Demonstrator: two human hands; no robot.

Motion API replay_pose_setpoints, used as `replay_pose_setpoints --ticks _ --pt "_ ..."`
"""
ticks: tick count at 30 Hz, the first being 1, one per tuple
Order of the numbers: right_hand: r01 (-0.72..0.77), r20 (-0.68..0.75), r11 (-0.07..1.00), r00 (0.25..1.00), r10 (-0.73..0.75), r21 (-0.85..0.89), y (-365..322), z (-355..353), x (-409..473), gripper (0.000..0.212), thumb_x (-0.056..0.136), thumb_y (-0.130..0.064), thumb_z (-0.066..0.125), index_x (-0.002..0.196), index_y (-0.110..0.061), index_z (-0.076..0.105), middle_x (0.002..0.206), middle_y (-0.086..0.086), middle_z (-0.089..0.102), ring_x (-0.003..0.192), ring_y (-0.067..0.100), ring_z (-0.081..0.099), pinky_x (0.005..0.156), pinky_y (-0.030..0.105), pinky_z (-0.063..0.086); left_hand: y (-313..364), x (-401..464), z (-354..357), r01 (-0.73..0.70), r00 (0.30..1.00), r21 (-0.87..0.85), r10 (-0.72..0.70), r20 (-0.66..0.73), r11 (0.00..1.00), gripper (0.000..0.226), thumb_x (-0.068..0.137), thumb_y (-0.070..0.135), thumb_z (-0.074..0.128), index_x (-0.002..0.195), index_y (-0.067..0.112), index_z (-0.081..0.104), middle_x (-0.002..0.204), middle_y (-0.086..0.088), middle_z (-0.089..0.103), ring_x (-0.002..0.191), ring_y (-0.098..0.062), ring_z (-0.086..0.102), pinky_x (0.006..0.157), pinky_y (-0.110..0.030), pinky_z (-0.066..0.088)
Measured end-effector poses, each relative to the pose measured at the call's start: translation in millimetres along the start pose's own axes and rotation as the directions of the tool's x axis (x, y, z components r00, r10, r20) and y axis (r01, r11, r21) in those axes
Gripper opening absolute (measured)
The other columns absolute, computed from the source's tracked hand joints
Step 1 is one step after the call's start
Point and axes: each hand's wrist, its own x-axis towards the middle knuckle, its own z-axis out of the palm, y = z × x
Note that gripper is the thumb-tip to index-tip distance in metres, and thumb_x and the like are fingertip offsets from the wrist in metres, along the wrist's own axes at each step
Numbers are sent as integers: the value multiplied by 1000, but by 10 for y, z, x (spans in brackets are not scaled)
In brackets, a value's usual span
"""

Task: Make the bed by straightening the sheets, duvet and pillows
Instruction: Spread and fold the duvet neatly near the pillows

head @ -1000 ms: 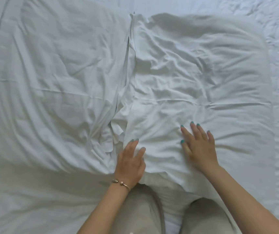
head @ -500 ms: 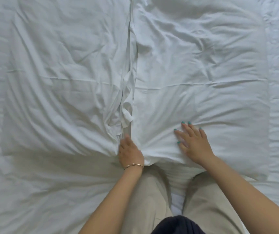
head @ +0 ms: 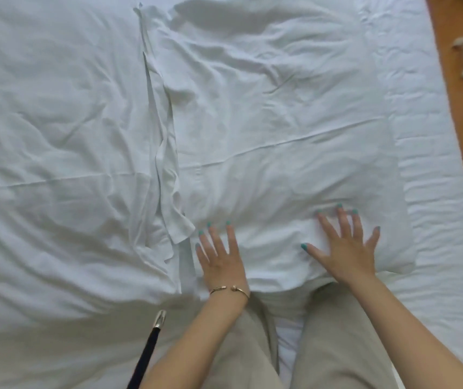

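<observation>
Hands, left hand (head: 220, 261) and right hand (head: 346, 248), press flat, fingers spread, on pillow (head: 280, 136).

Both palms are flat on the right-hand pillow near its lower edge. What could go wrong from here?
1. The left hand and right hand press only the right pillow's lower edge, so creases higher up may remain.
2. The loose pillowcase flap bunched between the two pillows could stay crumpled.
3. The knees rest against the pillow's edge and may pin the sheet underneath.
</observation>
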Motion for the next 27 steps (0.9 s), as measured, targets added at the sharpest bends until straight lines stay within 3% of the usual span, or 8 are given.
replay_pose_setpoints --ticks 2,5,9,11,14,18,22,27 --pt "87 -203 995 976 -77 43 -84 -122 125 76 83 -77 26 150 -46 13 163 -2 9 148 25 5 111 63 4 514 69 -158 -232 968 -140 214 -133 963 118 70 25 70 150 29 -17 158 -18 -1 141 -46 -7 113 -58 -2" --pt "34 -164 991 986 -13 128 34 -233 360 72 88 -68 31 151 -47 5 163 -7 -2 150 22 -4 115 58 3 982 532 -300 -364 923 -195 381 53 911 100 84 61 52 138 47 -31 156 -5 -29 141 -38 -27 107 -68 -1" --pt "-45 -10 998 999 46 53 606 -56 449 75 82 -80 19 142 -56 -21 159 -15 -22 147 17 -20 112 66 2 859 1042 -43 -260 905 77 215 367 962 118 74 77 52 119 43 -52 137 2 -56 134 -29 -42 98 -80 1" --pt "-80 38 993 996 77 91 836 5 440 78 80 -84 20 137 -60 -27 154 -19 -32 145 20 -27 112 67 4 897 1039 -42 -241 905 83 193 380 967 125 68 82 52 126 38 -49 138 -1 -55 132 -32 -44 99 -80 0" --pt "-161 71 949 987 147 270 991 -58 470 81 79 -84 33 134 -66 -23 152 -16 -38 146 30 -22 113 65 8 1234 870 -193 -190 951 -139 217 218 972 115 70 81 50 143 39 -28 152 -3 -38 139 -37 -33 105 -74 2" --pt "-155 53 855 988 148 495 1148 -127 576 89 80 -76 48 138 -64 -19 159 -10 -24 148 33 -4 114 60 14 1613 793 -220 -281 941 -161 304 149 946 101 74 78 48 142 50 -21 154 2 -33 141 -33 -29 104 -74 7" --pt "-133 47 696 989 141 706 1380 -184 758 107 75 -72 61 148 -47 -13 162 -6 -2 146 28 14 115 49 23 1890 776 -115 -32 981 -295 86 172 955 109 64 86 46 139 53 -25 151 5 -38 140 -33 -31 105 -73 9" --pt "-85 77 385 996 35 919 1552 -214 1290 115 59 -73 74 147 -52 3 155 -4 22 138 20 34 113 43 33 2241 733 126 100 992 -340 -68 106 935 127 50 90 51 136 50 -33 149 1 -41 140 -36 -29 105 -71 10"
